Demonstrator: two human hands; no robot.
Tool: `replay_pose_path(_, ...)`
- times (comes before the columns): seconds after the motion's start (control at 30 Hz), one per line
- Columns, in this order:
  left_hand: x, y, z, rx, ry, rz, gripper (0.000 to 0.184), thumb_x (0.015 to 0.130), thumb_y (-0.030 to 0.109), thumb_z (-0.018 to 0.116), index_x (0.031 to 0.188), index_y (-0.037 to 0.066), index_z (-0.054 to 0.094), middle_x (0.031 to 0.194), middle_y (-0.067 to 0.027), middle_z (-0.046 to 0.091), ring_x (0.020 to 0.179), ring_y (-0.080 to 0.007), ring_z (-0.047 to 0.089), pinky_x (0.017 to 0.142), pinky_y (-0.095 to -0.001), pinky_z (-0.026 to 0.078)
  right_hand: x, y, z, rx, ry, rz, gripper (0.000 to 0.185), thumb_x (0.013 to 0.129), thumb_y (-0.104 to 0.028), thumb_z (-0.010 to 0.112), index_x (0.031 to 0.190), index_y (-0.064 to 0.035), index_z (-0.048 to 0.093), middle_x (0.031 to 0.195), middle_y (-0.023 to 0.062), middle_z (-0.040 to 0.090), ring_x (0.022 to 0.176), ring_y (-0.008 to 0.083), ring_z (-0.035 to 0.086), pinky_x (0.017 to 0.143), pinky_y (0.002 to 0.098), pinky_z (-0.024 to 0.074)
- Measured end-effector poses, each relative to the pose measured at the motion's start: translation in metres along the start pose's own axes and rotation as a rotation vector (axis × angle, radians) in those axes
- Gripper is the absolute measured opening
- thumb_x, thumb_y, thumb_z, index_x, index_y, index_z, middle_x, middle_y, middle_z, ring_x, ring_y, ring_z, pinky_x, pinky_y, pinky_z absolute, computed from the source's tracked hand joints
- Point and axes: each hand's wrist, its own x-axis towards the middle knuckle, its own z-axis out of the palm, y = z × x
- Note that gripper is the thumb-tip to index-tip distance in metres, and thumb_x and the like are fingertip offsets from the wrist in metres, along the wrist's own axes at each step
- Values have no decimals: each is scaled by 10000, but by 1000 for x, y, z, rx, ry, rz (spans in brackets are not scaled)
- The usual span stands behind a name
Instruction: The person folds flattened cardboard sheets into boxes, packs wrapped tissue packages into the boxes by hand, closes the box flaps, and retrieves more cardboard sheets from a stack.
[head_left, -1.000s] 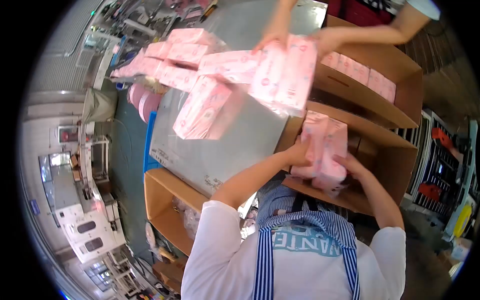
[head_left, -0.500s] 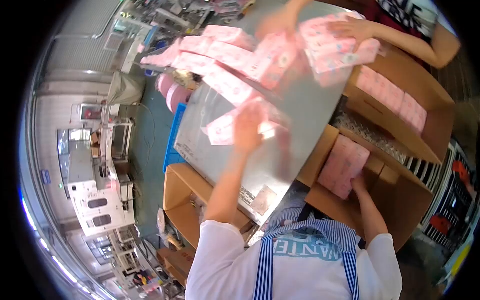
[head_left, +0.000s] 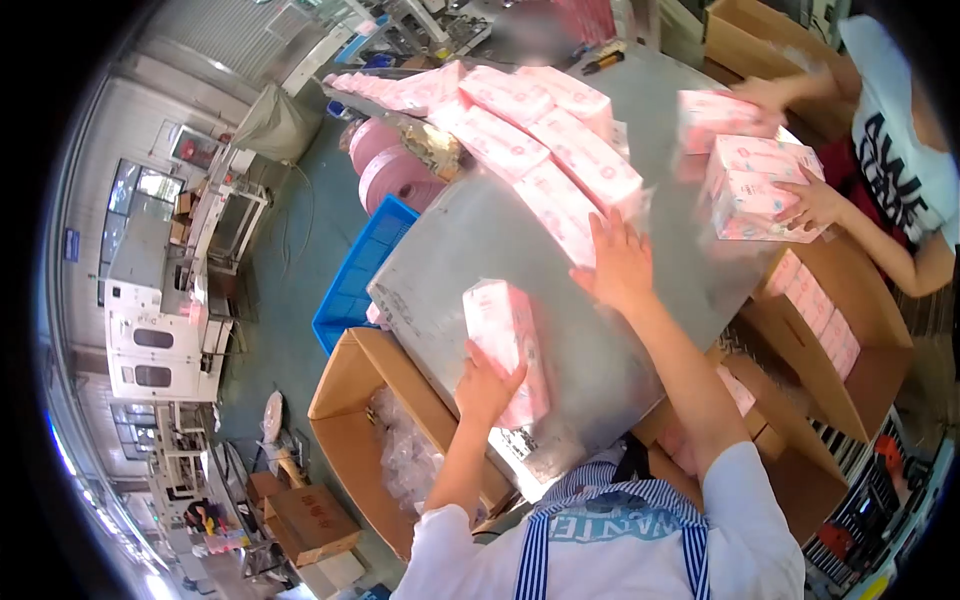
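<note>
On the metal table, my left hand (head_left: pixel 487 388) grips the near side of a single pink-and-white tissue pack (head_left: pixel 512 335). My right hand (head_left: pixel 622 262) is farther forward, fingers spread, its fingertips at the near end of a row of tissue packs (head_left: pixel 560 210). More packs (head_left: pixel 505 95) lie side by side behind that row. Below my right forearm, a cardboard box (head_left: pixel 780 455) holds pink packs (head_left: pixel 738 390), partly hidden by the arm.
At the right, a co-worker's hands (head_left: pixel 810 200) hold stacked tissue packs (head_left: pixel 755 165) over the table (head_left: pixel 420 265). A filled carton (head_left: pixel 880 330) stands beside them. To the left are a box of clear plastic (head_left: pixel 345 385), a blue crate (head_left: pixel 360 290) and pink rolls (head_left: pixel 385 180).
My right hand has left the box and reached forward to the packs on the table. My left hand has moved nearer, onto a separate pack. The view has shifted.
</note>
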Motion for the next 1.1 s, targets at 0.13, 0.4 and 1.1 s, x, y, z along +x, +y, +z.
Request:
replay_pose_path(0.13, -1, -26, 5, -190, 32, -62, 1030, 752, 572, 600, 1366, -112, 136, 1157, -269, 522, 1000, -384, 573, 843, -398, 472, 15, -24, 16, -18, -476, 47, 973, 660, -405, 729, 1419, -101, 203, 1283, 244, 391, 1126, 404, 448, 965, 458, 356)
replay_pose_path(0.4, 38, -64, 49, -1005, -282, -116, 677, 830, 510, 566, 1273, 12, 450, 1107, -183, 611, 1011, -262, 603, 850, -325, 452, 68, -34, 41, -25, -202, -214, 804, 758, -376, 650, 1373, -39, 257, 1185, 256, 457, 1118, 401, 461, 906, 474, 403)
replay_pose_path(1.1, 76, -51, 64, -1346, -256, -336, 755, 842, 677, 367, 1048, -16, 586, 789, -47, 578, 651, -124, 535, 525, -258, 414, 6, 64, 68, 1240, -668, 651, 584, 945, -422, 403, 1348, -4, 337, 1192, 109, 539, 1022, 172, 551, 844, 320, 477)
